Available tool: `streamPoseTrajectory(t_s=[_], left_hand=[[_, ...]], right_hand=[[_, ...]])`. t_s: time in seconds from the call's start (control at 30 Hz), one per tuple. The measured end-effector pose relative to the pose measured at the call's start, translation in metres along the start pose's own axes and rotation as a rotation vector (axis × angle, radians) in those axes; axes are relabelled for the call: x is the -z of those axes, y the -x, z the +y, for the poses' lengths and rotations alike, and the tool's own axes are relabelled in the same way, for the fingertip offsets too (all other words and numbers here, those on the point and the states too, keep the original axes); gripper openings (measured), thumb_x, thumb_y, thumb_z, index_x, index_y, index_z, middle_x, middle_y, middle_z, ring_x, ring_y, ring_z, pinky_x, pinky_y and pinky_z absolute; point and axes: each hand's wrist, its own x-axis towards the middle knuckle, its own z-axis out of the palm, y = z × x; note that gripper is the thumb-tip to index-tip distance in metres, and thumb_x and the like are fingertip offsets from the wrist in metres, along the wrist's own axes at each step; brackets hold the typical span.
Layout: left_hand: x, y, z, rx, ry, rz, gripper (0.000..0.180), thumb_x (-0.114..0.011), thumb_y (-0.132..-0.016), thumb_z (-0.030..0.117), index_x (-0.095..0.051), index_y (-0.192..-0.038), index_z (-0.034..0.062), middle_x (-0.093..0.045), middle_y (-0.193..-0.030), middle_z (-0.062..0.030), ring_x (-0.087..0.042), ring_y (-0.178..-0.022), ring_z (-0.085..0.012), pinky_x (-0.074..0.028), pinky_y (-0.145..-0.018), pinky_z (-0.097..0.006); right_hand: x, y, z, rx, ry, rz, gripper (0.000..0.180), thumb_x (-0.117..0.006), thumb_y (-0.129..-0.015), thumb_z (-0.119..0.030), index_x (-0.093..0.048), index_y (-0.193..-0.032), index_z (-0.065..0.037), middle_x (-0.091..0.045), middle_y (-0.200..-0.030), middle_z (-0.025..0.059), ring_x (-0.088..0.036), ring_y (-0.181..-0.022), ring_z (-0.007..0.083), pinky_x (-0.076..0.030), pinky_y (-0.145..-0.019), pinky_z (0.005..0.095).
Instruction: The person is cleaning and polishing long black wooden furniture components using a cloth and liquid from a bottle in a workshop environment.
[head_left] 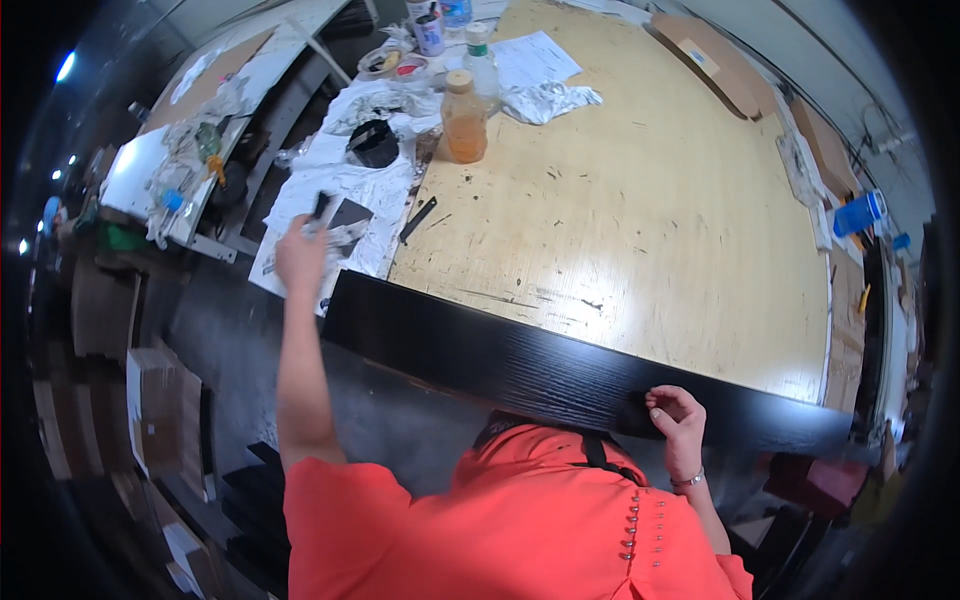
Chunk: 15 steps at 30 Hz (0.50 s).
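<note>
A long black board (500, 345) with a wood-grain surface lies along the near edge of the worktable. My right hand (683, 420) hovers at or rests on its right part, fingers loosely curled, with nothing visible in them. Out to the left, my left hand (300, 255) is over a stained white cloth (345, 185), blurred by motion. Its closed fingertips meet a small black object (321, 205) whose kind I cannot make out. Beside it lies a dark flat square piece (350, 216). A thin black tool (418, 220) sits on the tabletop to the right of the cloth.
On the light wooden tabletop (640, 200) stand a bottle of orange liquid (464, 130) and a clear bottle (481, 70). A black pot (373, 144) sits on the cloth. Cardboard pieces (715, 65) line the far right edge. Another cluttered table (140, 175) is at left.
</note>
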Motion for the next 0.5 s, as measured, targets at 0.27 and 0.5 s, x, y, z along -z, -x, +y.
streamPoseTrajectory(t_s=[0.27, 0.5], left_hand=[[-0.127, -0.101, -0.199, -0.135, -0.199, -0.029, 0.062, -0.072, -0.082, 0.041, -0.063, -0.124, -0.0036, -0.069, -0.109, -0.0255, -0.065, -0.102, -0.042, -0.051, -0.09, -0.05], [-0.006, -0.01, 0.051, -0.326, -0.102, 0.185, 0.042, -0.055, -0.094, 0.034, -0.073, -0.099, -0.0033, -0.071, -0.096, -0.0261, -0.066, -0.082, -0.0435, -0.052, -0.077, -0.05]], right_hand=[[-0.005, 0.019, 0.014, 0.438, 1.031, 0.005, 0.078, -0.083, -0.065, -0.028, -0.054, -0.134, -0.005, -0.045, -0.142, 0.0256, -0.043, -0.131, 0.0427, -0.036, -0.11, 0.0508], [0.032, 0.03, 0.057, 0.289, 1.248, 0.087, 0.102, -0.083, -0.071, -0.033, -0.029, -0.154, -0.012, -0.023, -0.163, 0.0134, -0.023, -0.15, 0.0349, -0.025, -0.12, 0.0504]])
